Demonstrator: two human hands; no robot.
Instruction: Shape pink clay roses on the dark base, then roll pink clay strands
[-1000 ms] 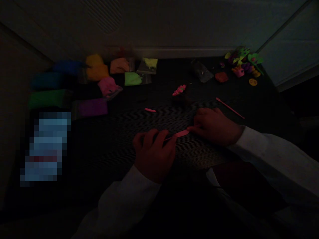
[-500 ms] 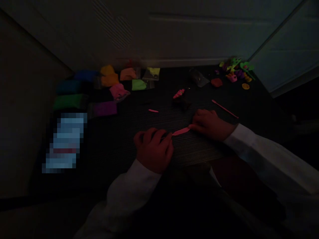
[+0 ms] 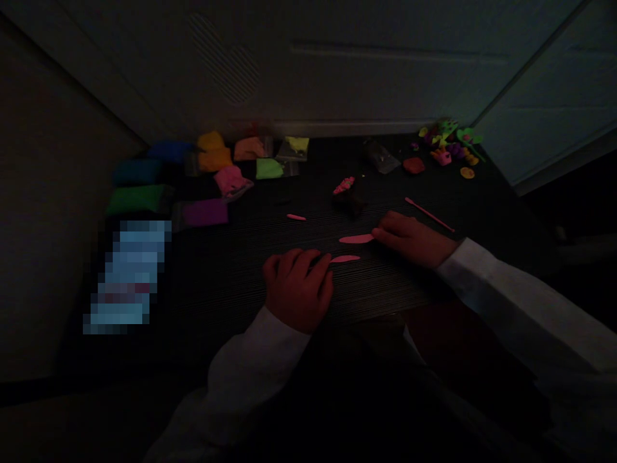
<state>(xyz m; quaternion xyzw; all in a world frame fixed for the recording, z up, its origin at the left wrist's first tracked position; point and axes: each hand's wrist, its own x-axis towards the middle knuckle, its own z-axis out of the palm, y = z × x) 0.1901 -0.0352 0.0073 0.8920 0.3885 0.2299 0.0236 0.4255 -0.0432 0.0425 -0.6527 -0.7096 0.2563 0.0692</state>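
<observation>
In the dim head view, my left hand [image 3: 299, 289] rests on the dark table with bent fingers. Its fingertips close on the near end of a slim, pointed pink strip [image 3: 346, 258] that looks like modelling clay. My right hand [image 3: 409, 238] is closed around a pink modelling knife [image 3: 355, 239], whose flat, round-tipped blade points left, just beyond the strip and apart from it. Farther back lies a short pink clay roll [image 3: 295, 217]. A dark brown piece [image 3: 353, 200] with a pink, speckled part [image 3: 344, 186] sits beyond the knife.
Bagged clay in several colours, including purple [image 3: 207, 212] and green [image 3: 137, 199], lines the left and back. A bright blurred screen [image 3: 130, 276] lies at left. A thin pink stick tool [image 3: 430, 215] is at right, with small colourful figures [image 3: 450, 145] in the far corner.
My right hand has drawn the knife away from the pink strip, slightly back, so the two now show apart. The left hand has hardly moved. The view has shifted slightly.
</observation>
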